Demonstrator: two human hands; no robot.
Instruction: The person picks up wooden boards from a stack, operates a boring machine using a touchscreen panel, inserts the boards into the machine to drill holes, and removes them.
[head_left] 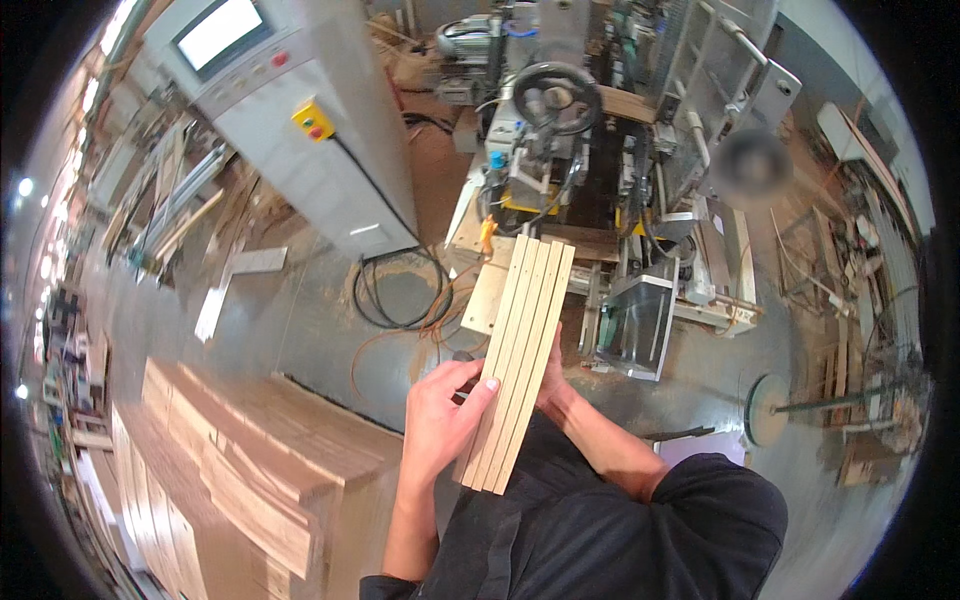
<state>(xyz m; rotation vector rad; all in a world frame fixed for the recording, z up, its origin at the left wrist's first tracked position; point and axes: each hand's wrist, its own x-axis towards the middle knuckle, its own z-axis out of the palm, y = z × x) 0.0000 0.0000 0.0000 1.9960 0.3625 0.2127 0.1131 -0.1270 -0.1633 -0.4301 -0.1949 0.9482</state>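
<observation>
In front of my body I hold a bundle of several pale wooden strips, side by side and tilted, their far ends leaning slightly right. Small dark holes or marks show near the ends of the strips. My left hand is closed on the left side of the bundle, thumb pressed on the edge and the other fingers partly behind it. On the right side, my right hand grips the bundle from beneath; most of its fingers are hidden by the wood.
Ahead stands a woodworking machine with a black handwheel. A grey control cabinet rises at far left, a coiled black cable on the floor beside it. Stacked wooden boards lie at near left. A round-topped stand is at right.
</observation>
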